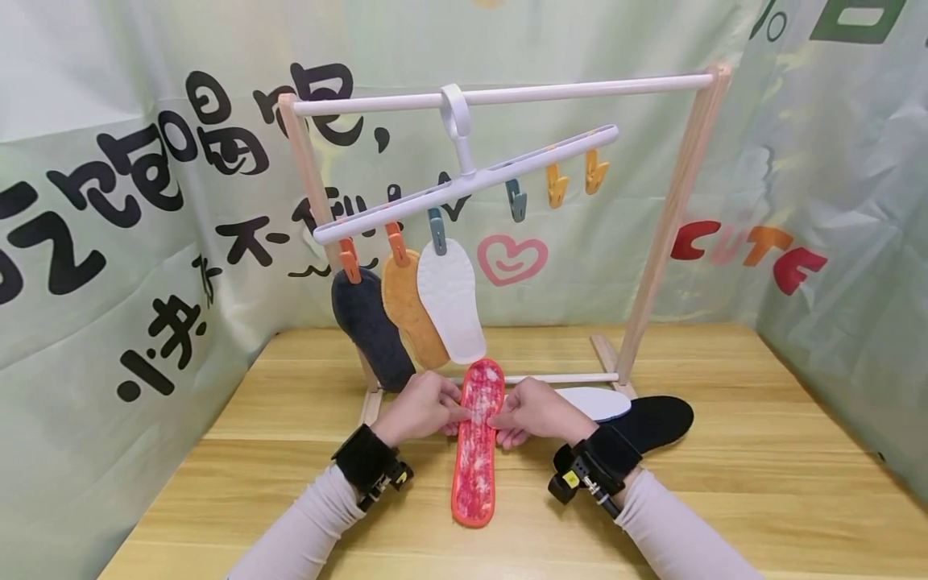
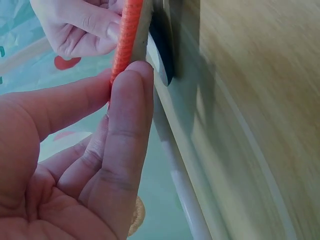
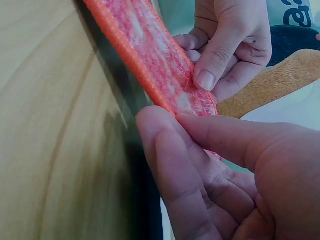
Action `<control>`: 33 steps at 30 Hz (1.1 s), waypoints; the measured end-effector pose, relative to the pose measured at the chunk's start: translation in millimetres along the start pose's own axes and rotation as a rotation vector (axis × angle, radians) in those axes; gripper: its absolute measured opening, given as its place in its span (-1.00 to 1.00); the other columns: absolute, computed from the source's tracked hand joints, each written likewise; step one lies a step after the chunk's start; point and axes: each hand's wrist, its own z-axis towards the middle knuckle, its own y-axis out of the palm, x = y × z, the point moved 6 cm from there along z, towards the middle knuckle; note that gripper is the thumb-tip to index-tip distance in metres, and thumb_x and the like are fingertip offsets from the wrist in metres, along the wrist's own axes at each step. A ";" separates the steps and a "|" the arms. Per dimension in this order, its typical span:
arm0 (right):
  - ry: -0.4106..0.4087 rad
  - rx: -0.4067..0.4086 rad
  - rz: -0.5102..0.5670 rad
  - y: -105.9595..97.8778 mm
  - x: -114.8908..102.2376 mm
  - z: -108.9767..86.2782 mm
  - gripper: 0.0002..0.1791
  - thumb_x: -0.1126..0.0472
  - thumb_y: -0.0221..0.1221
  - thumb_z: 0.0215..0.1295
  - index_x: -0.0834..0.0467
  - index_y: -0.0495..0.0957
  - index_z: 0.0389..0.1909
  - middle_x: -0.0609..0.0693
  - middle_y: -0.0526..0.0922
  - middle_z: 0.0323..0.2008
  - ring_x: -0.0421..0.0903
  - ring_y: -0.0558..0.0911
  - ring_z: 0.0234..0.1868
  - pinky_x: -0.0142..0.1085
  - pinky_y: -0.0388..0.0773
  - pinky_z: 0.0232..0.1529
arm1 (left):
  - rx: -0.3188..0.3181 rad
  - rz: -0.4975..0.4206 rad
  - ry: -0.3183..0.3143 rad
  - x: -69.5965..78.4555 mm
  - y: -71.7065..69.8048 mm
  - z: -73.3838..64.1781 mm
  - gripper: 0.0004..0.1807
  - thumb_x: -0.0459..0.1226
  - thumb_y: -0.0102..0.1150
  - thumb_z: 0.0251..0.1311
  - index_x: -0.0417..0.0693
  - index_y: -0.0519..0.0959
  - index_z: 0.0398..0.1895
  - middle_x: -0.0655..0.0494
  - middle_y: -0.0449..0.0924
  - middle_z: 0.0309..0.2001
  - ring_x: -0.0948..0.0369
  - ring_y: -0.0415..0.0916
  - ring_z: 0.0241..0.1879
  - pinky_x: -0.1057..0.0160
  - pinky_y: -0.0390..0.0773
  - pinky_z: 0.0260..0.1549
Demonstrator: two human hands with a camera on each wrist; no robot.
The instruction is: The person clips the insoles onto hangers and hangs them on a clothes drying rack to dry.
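A red and white fuzzy insole (image 1: 478, 451) with an orange-red edge is held up lengthwise over the table, between both hands. My left hand (image 1: 424, 407) pinches its left edge between thumb and fingers. On the opposite edge my right hand (image 1: 540, 412) pinches it too, at nearly the same height. In the left wrist view the insole (image 2: 127, 40) appears edge-on, its pale underside turned to the table. The right wrist view shows its fluffy top (image 3: 160, 55), with both thumbs lying on it.
Behind stands a wooden rack (image 1: 670, 217) with a tilted white clip hanger (image 1: 507, 169). Clipped to it hang a dark insole (image 1: 370, 326), a tan insole (image 1: 413, 310) and a white insole (image 1: 451, 302). A white insole (image 1: 590, 400) and a black one (image 1: 660, 420) lie on the table at right.
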 end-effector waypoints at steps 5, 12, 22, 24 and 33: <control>-0.002 -0.005 -0.013 -2.3 -2.7 -1.9 -0.78 0.29 0.38 0.42 0.33 0.76 -0.42 0.11 0.81 -0.53 -0.16 0.78 -0.54 -0.24 0.79 -0.37 | -0.003 0.000 0.011 2.3 0.2 -1.2 -0.91 -0.35 0.49 0.29 -0.22 0.76 -0.26 0.10 0.78 -0.51 0.27 0.71 -0.58 0.30 0.70 -0.53; 0.020 -0.010 -0.034 -4.7 -6.9 -5.9 -0.77 0.26 0.40 0.39 0.31 0.75 -0.44 0.10 0.81 -0.53 -0.16 0.78 -0.54 -0.25 0.78 -0.38 | -0.001 -0.012 0.034 7.4 0.0 -3.7 -0.93 -0.37 0.48 0.29 -0.23 0.78 -0.25 0.08 0.78 -0.52 0.23 0.72 -0.58 0.27 0.72 -0.53; 0.026 -0.023 -0.045 -8.4 -8.9 -9.2 -0.75 0.25 0.42 0.38 0.29 0.75 -0.49 0.08 0.80 -0.56 -0.14 0.79 -0.55 -0.20 0.80 -0.36 | -0.013 -0.020 0.057 12.5 0.9 -4.9 -0.91 -0.36 0.49 0.29 -0.22 0.78 -0.24 0.09 0.79 -0.51 0.23 0.73 -0.57 0.23 0.74 -0.50; 0.029 -0.024 -0.041 -9.9 -10.0 -10.3 -0.76 0.25 0.41 0.38 0.29 0.75 -0.47 0.08 0.81 -0.55 -0.13 0.79 -0.54 -0.16 0.81 -0.33 | -0.012 -0.027 0.062 13.4 0.3 -5.3 -0.91 -0.36 0.49 0.29 -0.22 0.78 -0.25 0.08 0.79 -0.50 0.22 0.73 -0.57 0.18 0.76 -0.48; 0.018 -0.036 -0.024 -13.8 -13.7 -12.4 -0.78 0.25 0.40 0.38 0.31 0.75 -0.42 0.12 0.82 -0.51 -0.14 0.79 -0.52 -0.13 0.82 -0.29 | -0.003 -0.043 0.064 15.7 -1.8 -6.4 -0.91 -0.35 0.49 0.30 -0.21 0.75 -0.27 0.07 0.80 -0.48 0.26 0.71 -0.58 0.05 0.79 -0.43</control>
